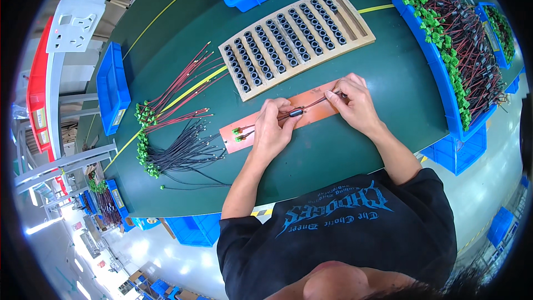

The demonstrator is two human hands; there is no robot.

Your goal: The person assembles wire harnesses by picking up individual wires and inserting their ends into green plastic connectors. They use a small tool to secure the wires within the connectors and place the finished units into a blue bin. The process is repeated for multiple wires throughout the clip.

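Observation:
A narrow copper-coloured strip [230, 141] lies slantwise on the table in front of me. Over it, a pair of thin wires [317, 101] runs through a small black cylindrical core [296, 113], with green connectors [238, 131] at the left end. My left hand [271, 132] is closed on the wires just left of the core, thumb near the core. Further right, my right hand [356, 103] pinches the free end of the same wires; its fingertips partly hide the wire ends.
A wooden tray [355, 6] holds rows of black cores beyond the strip. Red wires [180, 80] and black wires [186, 147] with green connectors lie at left. A blue bin [444, 86] heaped with wired connectors stands at right; another blue bin [244, 1] is at the far edge.

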